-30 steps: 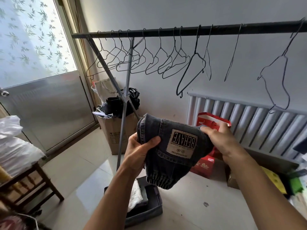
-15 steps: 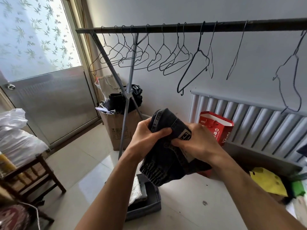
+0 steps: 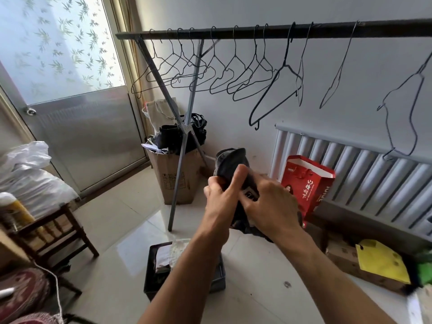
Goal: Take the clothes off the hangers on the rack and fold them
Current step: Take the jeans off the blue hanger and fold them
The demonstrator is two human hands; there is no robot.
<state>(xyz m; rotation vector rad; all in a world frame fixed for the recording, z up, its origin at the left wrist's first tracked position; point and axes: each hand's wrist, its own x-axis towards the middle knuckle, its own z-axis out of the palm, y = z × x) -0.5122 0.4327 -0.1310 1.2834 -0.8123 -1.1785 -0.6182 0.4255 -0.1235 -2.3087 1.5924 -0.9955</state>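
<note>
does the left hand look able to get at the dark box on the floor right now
Probably not yet: the left hand grips the denim garment along with the right hand. The path down to the box looks free, though.

Twelve hangers (image 3: 284, 66) on one rack (image 3: 233, 32) at twelve o'clock, one dark garment (image 3: 228, 162), one red bag (image 3: 306, 183) at three o'clock.

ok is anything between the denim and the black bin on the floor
Nothing visible does. The left hand and right hand grip the denim in the air; the black bin below is open-topped, with only the left forearm crossing it in view.
</note>
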